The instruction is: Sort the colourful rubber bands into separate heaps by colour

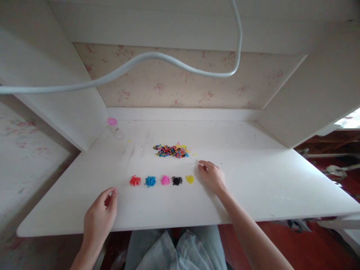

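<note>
A mixed pile of small colourful rubber bands [173,151] lies on the white desk. In front of it runs a row of single-colour heaps: red bands [135,180], blue bands [150,181], pink bands [165,180], black bands [177,180] and yellow bands [190,179]. My right hand [211,175] rests to the right of the yellow heap, fingers bent, with a small gap between thumb and forefinger. Left of the red heap, near the front edge, my left hand [101,209] has thumb and forefinger pinched together; anything between them is too small to make out.
A clear container with a pink lid [112,121] stands at the desk's back left. Across the upper view hangs a white cable [157,55]. White side panels [303,86] and a back wall with floral paper [180,86] enclose the white desk [253,180].
</note>
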{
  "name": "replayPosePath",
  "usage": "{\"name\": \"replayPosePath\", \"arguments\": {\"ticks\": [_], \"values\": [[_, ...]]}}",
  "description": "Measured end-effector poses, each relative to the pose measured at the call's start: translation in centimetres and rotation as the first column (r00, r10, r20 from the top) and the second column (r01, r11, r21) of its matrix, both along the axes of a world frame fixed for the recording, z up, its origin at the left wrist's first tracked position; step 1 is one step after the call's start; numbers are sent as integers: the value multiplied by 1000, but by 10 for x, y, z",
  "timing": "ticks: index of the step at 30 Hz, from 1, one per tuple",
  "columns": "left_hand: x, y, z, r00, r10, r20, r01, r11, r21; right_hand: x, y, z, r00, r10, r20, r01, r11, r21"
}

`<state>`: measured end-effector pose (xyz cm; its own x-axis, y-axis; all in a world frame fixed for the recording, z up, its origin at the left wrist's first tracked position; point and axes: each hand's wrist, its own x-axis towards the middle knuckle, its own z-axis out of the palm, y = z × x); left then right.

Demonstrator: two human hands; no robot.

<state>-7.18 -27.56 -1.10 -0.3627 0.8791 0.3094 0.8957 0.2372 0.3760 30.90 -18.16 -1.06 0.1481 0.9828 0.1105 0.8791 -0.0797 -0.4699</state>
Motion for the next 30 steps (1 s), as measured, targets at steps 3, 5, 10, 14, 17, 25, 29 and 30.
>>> {"name": "replayPosePath", "arguments": {"ticks": [3,5,10,14,17,25,29,30], "values": [[1,-1,-9,993,-28,-115,30,1000,8,-7,20,6,997,5,81,0,998,-60],[6,-2,-13,980,-50,-193,57,998,30,-9,33,8,994,-16,111,25,996,-87],[7,-5,-16,964,-57,-260,80,994,79,-10,53,10,994,-30,101,38,996,-77],[6,-7,-14,964,-70,-258,99,990,98,-11,46,8,998,-18,64,21,999,-35],[7,-8,-12,967,-91,-238,113,991,77,-14,25,5,1000,8,-12,-8,1000,15],[7,-8,-14,963,-92,-253,113,991,71,-24,-44,-7,940,98,-326,-75,994,82],[7,-8,-14,959,-99,-267,116,992,50,-27,-50,-8,938,118,-327,-103,993,63],[7,-8,-14,958,-99,-269,117,992,49,-27,-50,-7,941,122,-316,-110,992,56]]}}
